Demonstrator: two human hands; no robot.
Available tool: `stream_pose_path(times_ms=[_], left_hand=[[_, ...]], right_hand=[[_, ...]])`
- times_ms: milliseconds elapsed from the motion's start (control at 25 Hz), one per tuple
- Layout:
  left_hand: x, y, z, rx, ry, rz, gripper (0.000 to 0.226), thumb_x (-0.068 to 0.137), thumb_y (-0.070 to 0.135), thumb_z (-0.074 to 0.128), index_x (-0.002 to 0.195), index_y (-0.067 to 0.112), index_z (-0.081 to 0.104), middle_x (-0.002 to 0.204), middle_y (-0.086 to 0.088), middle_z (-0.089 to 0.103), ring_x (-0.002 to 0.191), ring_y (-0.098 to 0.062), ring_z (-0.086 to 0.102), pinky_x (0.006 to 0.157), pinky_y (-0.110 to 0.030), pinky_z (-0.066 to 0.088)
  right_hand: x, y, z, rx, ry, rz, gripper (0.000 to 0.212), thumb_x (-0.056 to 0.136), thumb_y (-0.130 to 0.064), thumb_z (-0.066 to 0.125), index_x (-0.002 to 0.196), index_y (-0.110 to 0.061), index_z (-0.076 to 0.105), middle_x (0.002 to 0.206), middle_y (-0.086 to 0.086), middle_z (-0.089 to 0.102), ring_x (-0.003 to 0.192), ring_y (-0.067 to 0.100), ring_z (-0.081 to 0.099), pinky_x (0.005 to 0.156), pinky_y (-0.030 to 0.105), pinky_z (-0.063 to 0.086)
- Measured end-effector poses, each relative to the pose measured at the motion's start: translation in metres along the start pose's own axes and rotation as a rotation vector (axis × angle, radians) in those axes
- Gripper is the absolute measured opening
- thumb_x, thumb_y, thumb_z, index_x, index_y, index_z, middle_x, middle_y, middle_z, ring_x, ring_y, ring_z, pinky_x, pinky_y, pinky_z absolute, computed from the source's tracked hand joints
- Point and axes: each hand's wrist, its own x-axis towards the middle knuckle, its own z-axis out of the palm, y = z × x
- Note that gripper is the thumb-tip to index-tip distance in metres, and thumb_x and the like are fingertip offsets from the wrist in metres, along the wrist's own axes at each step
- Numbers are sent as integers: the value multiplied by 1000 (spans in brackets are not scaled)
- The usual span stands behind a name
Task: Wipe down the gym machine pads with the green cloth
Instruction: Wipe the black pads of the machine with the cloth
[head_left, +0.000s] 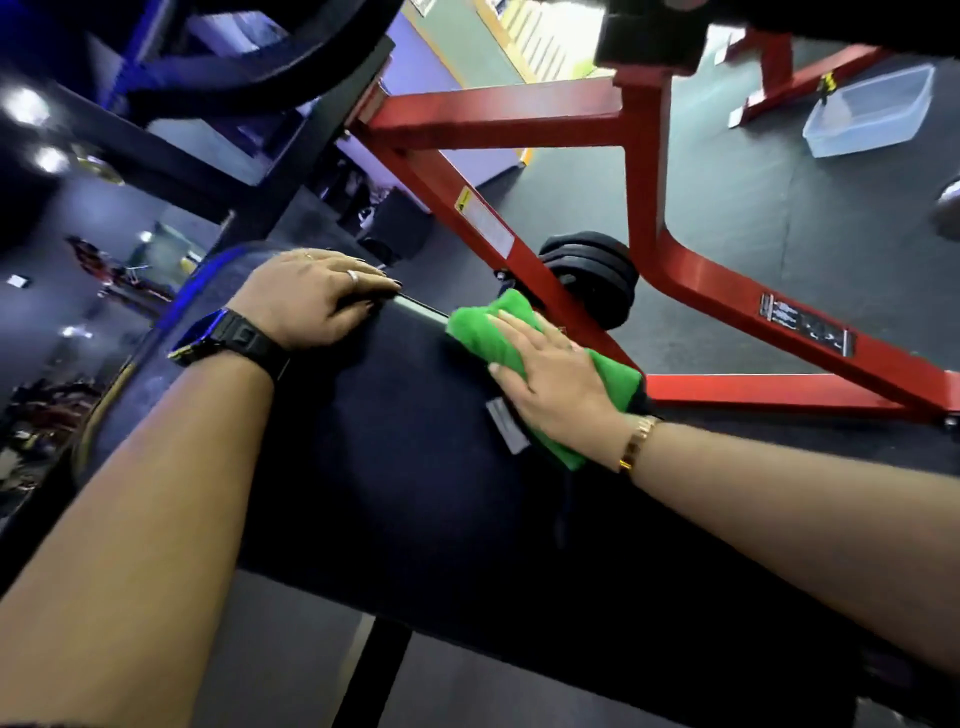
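A wide black machine pad (405, 457) fills the middle of the view. My right hand (556, 384) lies flat on a folded green cloth (488, 332) and presses it against the pad's far right edge. A grey label (506, 428) sticks out from under the cloth. My left hand (311, 296), with a ring and a black wristwatch, grips the pad's far edge with the fingers curled over it. Both forearms reach across the pad from the near side.
A red steel frame (519, 119) stands just beyond the pad, with black weight plates (592, 275) on a peg beside it. A clear plastic tub (867, 111) sits on the dark rubber floor at the far right. Dark machine parts (218, 78) hang above left.
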Motion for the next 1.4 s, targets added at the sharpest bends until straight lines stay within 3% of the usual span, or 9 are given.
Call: stream_pose_path(times_ms=[200,320,440,680,800,920,1120,1320,1400], left_hand=[[-15,-24,-6,-61,79,-47,49,83,38,34,117,21,65,120,-4,65,109,-24,61,95,-38,47],[-32,-39,-5,-141,192,-227,45,84,27,38,122,22,61,127,0,61,119,-22,53,103,-35,41],[-60,-57,-5,-276,261,-381,39,92,12,43,127,17,57,134,-2,55,126,-20,47,108,-24,29],[-112,-57,0,-505,325,-581,41,93,2,45,131,15,52,135,-2,52,123,-8,44,103,-14,24],[-149,-44,7,-567,369,-642,39,95,9,45,129,25,53,125,6,58,112,-2,48,98,-14,30],[-176,-22,27,-704,604,-761,34,94,12,45,121,28,58,120,10,59,111,0,52,99,-12,37],[-180,10,49,-714,983,-900,37,84,6,44,114,13,64,118,3,61,113,-5,54,102,-22,40],[-173,30,53,-775,1178,-1101,36,84,10,48,116,15,63,120,2,61,108,0,54,99,-16,39],[-172,29,55,-899,1250,-1146,35,81,16,48,113,14,63,117,-6,64,108,-13,59,99,-29,45]], right_hand=[[-4,-16,9,-169,-24,-550,64,89,-44,45,146,-39,18,154,-18,18,146,19,5,114,41,15],[12,-2,2,-126,-14,-433,59,87,-49,39,144,-41,24,153,-19,20,144,17,14,113,40,26],[56,-59,4,-26,-49,-229,61,84,-55,30,144,-47,18,153,-24,16,144,18,14,114,45,22],[46,-82,9,-186,-98,-741,62,86,-51,36,145,-43,19,154,-20,15,146,19,5,113,41,16],[80,-102,5,-145,-74,-539,63,82,-59,31,143,-47,21,155,-20,14,142,27,15,110,49,28],[102,-171,16,-95,-72,-282,59,88,-58,36,143,-47,18,156,-19,8,143,32,8,112,52,20],[46,-173,38,-274,-38,-860,66,82,-57,36,144,-43,23,155,-16,18,145,27,9,111,50,17],[97,-207,27,-152,-28,-436,61,84,-60,34,142,-45,23,155,-18,17,145,25,4,116,49,9],[75,-234,41,-163,26,-516,59,86,-54,39,142,-40,28,153,-15,24,145,27,4,116,48,6]])
